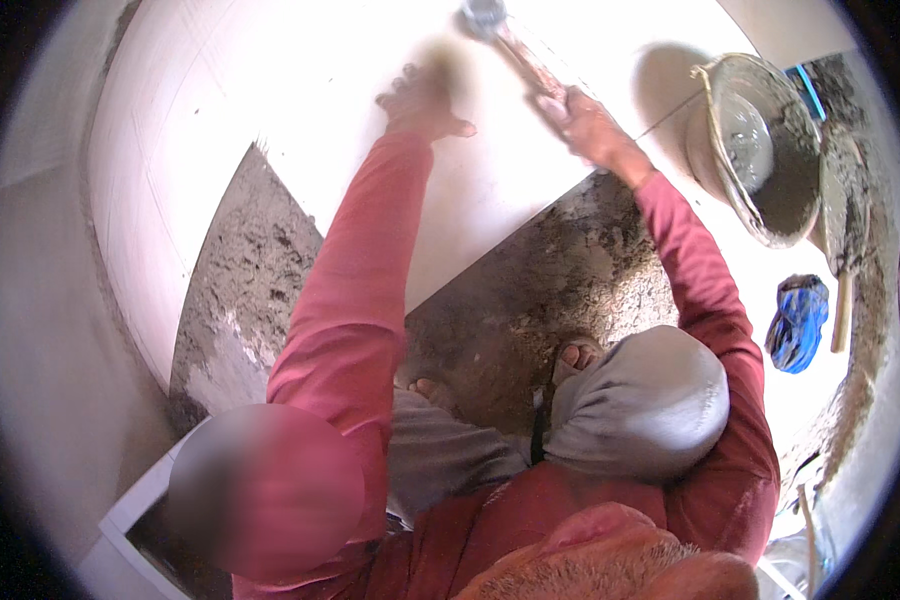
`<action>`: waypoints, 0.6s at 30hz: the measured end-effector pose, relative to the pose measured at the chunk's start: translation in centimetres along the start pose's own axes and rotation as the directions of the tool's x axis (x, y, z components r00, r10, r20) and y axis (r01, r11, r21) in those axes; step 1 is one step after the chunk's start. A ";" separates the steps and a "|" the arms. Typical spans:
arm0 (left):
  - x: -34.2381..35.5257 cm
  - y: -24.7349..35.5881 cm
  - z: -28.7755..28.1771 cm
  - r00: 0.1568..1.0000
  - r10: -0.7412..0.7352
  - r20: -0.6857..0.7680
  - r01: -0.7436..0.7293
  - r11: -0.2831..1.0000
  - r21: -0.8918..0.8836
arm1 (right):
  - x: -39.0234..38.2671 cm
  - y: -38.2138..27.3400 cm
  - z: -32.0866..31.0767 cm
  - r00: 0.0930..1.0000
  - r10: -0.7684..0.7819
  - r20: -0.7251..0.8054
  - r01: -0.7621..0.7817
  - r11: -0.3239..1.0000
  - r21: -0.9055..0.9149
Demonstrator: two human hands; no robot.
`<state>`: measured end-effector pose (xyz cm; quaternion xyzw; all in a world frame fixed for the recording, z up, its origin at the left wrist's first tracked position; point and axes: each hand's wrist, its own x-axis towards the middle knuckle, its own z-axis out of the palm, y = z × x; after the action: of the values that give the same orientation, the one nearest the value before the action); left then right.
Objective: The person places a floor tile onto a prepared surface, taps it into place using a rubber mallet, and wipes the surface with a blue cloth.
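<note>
A mallet (530, 68) lies at the far middle of the scene, its pale head out over the white tiles (300, 100) and its slim, worn handle coming back toward the person. The grip of the right hand (595, 135) is closed around that handle. To its left, the left hand (425, 110) has its fingers spread wide over the tiles; blur hides whether it touches them. Smooth tile stretches open on the left, and between the hands, while the bucket's rim bounds the room on the right. Straight, angled tile edges meet rough, grey-brown mortar (530, 270) on the near side, visible left and right of the left forearm. The round bucket (705, 150), crusted and holding wet grey slurry, stands at the far right; just beside it rests a mortar-caked trowel (842, 310) with a straight, pale handle. Counted: one mallet, one bucket, one trowel and one crumpled blue bundle (798, 322) nearer on the right.
</note>
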<state>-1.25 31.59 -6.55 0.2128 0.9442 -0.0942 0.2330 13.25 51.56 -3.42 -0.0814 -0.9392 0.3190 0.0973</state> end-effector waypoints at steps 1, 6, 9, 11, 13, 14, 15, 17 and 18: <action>0.0 0.0 0.2 1.000 0.003 -0.002 -0.003 1.000 -0.011 | 0.0 -0.3 0.2 0.987 0.107 0.122 -0.116 0.991 0.072; 0.3 0.1 0.2 1.000 0.003 0.020 -0.002 0.999 -0.032 | 0.2 -2.8 -0.3 0.951 0.171 0.256 -0.222 0.958 0.184; 0.1 0.1 0.1 1.000 -0.009 0.026 0.010 0.998 -0.057 | 0.5 -4.1 -0.6 0.987 0.087 0.133 -0.099 0.992 0.082; -0.2 0.1 0.2 1.000 0.007 0.017 -0.006 0.998 -0.067 | 0.6 -3.9 -0.2 0.947 0.198 0.252 -0.222 0.972 0.072; -0.3 -0.1 0.3 0.999 0.025 -0.032 -0.027 0.997 -0.077 | 0.4 -3.4 0.2 0.964 0.138 0.228 -0.178 0.970 0.165; -0.5 -0.1 0.5 1.000 0.016 0.002 -0.016 0.997 -0.080 | 0.1 -3.4 0.1 0.976 0.115 0.188 -0.156 0.962 0.225; -0.3 -0.1 0.5 1.000 0.016 -0.007 -0.016 0.996 -0.089 | 0.0 -3.0 0.4 0.967 0.143 0.212 -0.182 0.967 0.179; -0.1 -0.2 0.7 1.000 0.008 -0.005 -0.008 0.996 -0.092 | -0.4 -2.8 0.5 0.965 0.131 0.226 -0.159 0.981 0.115; 0.0 -0.2 0.7 1.000 -0.003 0.012 0.004 0.997 -0.083 | -0.5 -3.0 0.5 0.958 0.157 0.241 -0.185 0.978 0.095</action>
<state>-1.04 31.25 -7.13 0.2007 0.9463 -0.0567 0.2471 13.38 48.84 -2.02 -0.1187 -0.9133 0.3879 -0.0367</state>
